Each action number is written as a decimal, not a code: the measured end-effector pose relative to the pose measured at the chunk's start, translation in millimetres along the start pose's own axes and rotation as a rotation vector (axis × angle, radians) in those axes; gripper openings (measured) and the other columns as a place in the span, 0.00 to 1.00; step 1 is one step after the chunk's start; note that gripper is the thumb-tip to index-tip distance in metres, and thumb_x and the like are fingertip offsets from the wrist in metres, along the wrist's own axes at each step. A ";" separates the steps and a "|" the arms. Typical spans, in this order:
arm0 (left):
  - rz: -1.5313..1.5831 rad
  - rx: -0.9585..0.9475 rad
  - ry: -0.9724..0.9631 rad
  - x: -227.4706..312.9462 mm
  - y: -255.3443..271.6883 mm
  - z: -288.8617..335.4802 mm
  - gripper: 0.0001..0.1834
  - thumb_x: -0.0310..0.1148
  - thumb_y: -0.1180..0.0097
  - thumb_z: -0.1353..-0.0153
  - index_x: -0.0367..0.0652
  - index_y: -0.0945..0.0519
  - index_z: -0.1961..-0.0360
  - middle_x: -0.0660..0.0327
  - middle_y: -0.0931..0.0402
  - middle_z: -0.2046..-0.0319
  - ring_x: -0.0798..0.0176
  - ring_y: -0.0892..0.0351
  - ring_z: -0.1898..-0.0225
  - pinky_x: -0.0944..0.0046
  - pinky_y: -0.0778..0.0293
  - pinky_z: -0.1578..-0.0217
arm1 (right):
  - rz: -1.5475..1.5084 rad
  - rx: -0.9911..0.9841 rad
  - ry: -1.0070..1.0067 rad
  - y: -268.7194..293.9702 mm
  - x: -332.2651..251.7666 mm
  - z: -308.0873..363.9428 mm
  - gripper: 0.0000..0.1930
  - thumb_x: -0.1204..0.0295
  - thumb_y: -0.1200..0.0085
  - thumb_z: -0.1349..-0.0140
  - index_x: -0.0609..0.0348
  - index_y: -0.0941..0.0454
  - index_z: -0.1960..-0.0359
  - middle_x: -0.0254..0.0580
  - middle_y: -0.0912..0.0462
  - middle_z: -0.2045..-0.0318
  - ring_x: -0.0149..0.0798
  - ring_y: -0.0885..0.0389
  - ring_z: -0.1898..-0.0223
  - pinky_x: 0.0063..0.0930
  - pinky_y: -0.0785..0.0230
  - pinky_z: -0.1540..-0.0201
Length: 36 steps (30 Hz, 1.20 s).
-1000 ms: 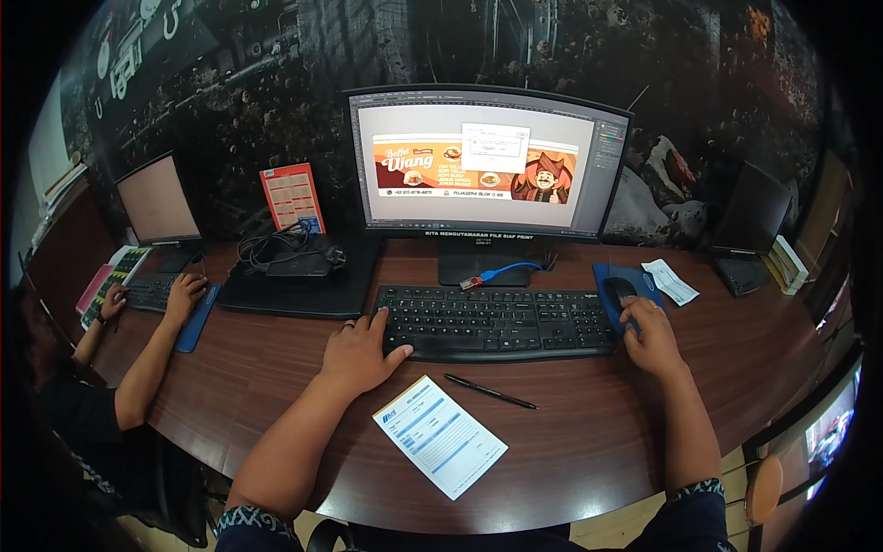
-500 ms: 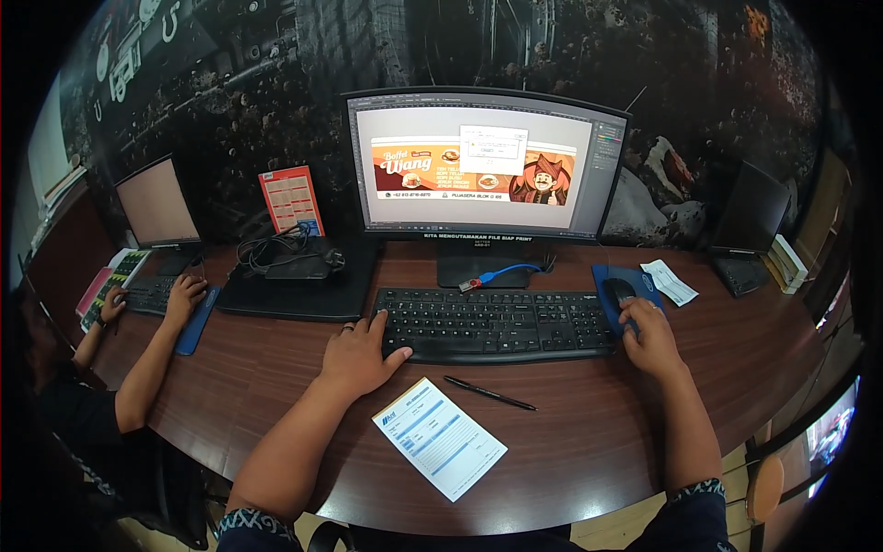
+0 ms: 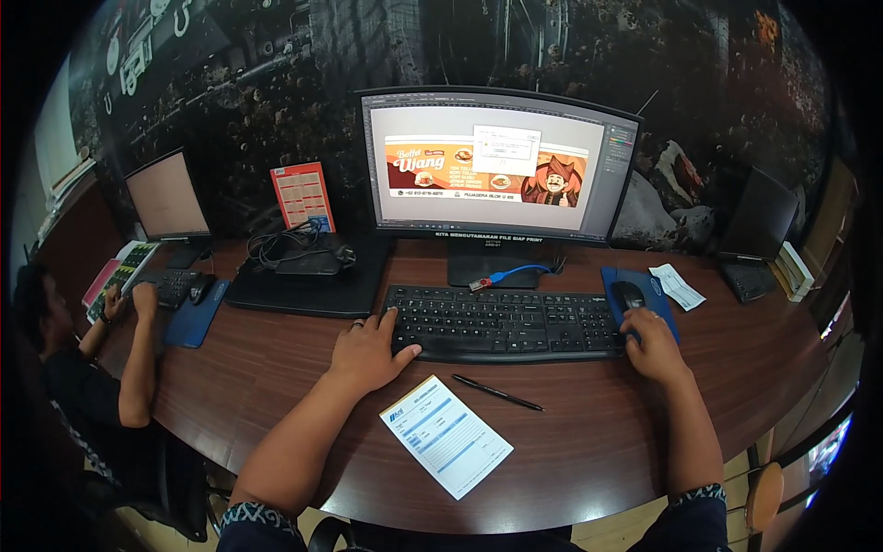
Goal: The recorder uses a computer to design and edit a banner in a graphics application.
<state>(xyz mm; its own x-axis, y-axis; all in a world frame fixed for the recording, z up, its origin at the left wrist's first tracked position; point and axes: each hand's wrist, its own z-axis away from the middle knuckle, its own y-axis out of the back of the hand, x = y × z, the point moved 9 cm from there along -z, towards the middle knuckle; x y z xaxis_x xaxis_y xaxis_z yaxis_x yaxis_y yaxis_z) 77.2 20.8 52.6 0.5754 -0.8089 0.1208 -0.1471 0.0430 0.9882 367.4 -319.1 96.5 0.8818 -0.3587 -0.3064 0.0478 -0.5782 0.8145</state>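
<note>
My left hand (image 3: 370, 354) rests with its fingers spread on the left end of the black keyboard (image 3: 510, 327), the thumb along its near edge. My right hand (image 3: 655, 345) is curled at the near end of a black mouse (image 3: 629, 295), which lies on a blue mouse pad (image 3: 660, 313). Part of the mouse is hidden by the fingers. Before the keyboard lie a black pen (image 3: 498, 393) and a printed form pad (image 3: 448, 442) in white and blue. The monitor (image 3: 497, 170) shows an orange banner design with a small dialog box over it.
A closed black laptop (image 3: 322, 287) carries a power adapter and coiled cables (image 3: 294, 248). Behind it stands a red desk calendar (image 3: 303, 198). A blue cable (image 3: 506, 274) lies by the monitor stand. At left a co-worker (image 3: 120, 359) sits by another keyboard. A paper slip (image 3: 678, 287) lies right.
The view has shifted slightly, so the desk things appear further right. The co-worker's right hand has left its mouse and moved left, raised and curled. My hands keep nearly the same places.
</note>
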 end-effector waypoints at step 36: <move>-0.028 0.056 -0.033 -1.4 -3.2 -0.5 0.46 0.65 0.48 0.35 0.38 0.34 0.29 0.42 0.24 0.44 0.38 0.21 0.45 0.44 0.26 0.44 | -0.014 0.256 -0.325 -48.2 127.6 -58.8 0.21 0.64 0.40 0.37 0.63 0.25 0.46 0.58 0.21 0.46 0.59 0.23 0.43 0.44 0.31 0.40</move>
<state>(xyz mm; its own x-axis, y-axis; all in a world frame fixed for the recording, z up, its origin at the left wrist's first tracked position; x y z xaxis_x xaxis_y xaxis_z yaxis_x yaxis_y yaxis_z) 77.3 22.1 49.4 0.5535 -0.8280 0.0895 -0.1764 -0.0115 0.9843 505.2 -293.9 47.1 0.6859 -0.5381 -0.4898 -0.0954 -0.7338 0.6726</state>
